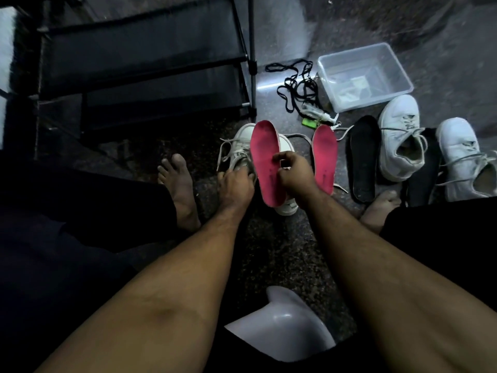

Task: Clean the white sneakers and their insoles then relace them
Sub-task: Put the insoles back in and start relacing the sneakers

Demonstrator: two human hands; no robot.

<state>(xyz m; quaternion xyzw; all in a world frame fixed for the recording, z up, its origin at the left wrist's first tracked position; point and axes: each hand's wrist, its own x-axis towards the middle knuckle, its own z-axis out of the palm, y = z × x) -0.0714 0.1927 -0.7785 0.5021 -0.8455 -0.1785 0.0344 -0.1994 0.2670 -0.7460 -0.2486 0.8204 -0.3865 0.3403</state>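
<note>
No readable brand or writing anywhere that I can make out. There are some dark marks on the pink insoles and a grey pattern on the sides of the right-hand sneakers, but it's all too blurry to read.

The right hand [291,172] is pinching the edge of a pink insole [265,162] between thumb and curled fingers, holding it tilted up over a white sneaker [286,203] on the floor. That insole looks grubby, with a dark smudge over the toe half. The left hand [236,187] is curled onto the collar of a second laced sneaker [236,152] just beside it; its laces are greyish and loose.

A second pink insole [325,160] lies flat on the floor just right of the hands. Next to that is a black insole [363,160], then another pair of white sneakers [400,138] with untied laces, fairly clean on the toes and dingy inside.

Further back: a tangle of black laces [295,84], a clear plastic tub [365,76] and a small green thing [309,122] by a spray bottle [320,114]. Dark shoe rack [148,63] on the left — bare feet on a speckled floor.
</note>
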